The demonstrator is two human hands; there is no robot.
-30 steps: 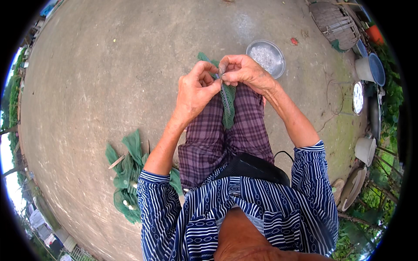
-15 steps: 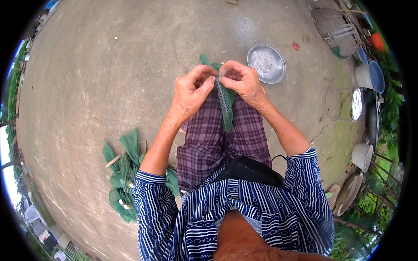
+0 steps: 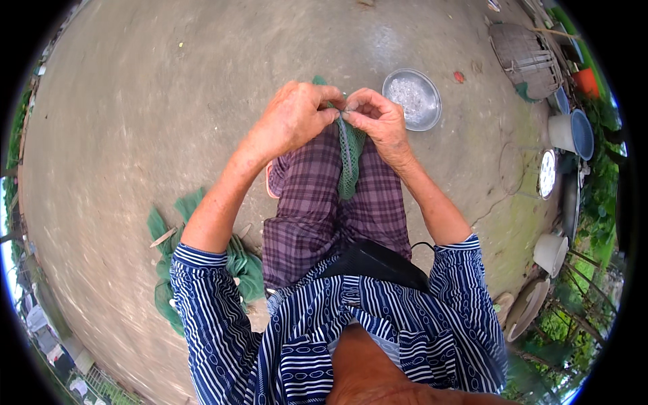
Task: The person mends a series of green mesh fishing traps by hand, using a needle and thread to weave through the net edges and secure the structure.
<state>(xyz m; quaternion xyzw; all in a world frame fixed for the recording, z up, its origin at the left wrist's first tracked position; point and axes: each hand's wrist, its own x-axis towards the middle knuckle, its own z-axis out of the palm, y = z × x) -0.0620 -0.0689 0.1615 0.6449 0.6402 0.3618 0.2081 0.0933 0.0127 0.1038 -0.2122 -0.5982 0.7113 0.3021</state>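
A strip of green mesh net (image 3: 349, 162) hangs between my knees, with a grey cord or seam running down its middle. Both hands meet at its upper part, above the lap. My left hand (image 3: 293, 116) is closed in a pinch at the net, its back turned up and its fingertips partly hidden. Thumb and forefinger of my right hand (image 3: 379, 125) pinch the cord edge, almost touching the left fingertips. Whatever small thing lies between the fingertips is too small to make out. More green netting (image 3: 243, 270) lies heaped on the ground beside my left leg.
A round metal basin (image 3: 430, 115) stands on the concrete beyond my right hand. Along the right side are a wicker basket (image 3: 513, 47), a blue-lined bucket (image 3: 561, 131), an orange container (image 3: 586, 82) and a white bucket (image 3: 550, 253). A black pouch (image 3: 368, 263) rests at my waist.
My left hand has rolled over and risen slightly, its back now up, and the left elbow has swung outward. My right hand keeps its pinch at the net in nearly the same place.
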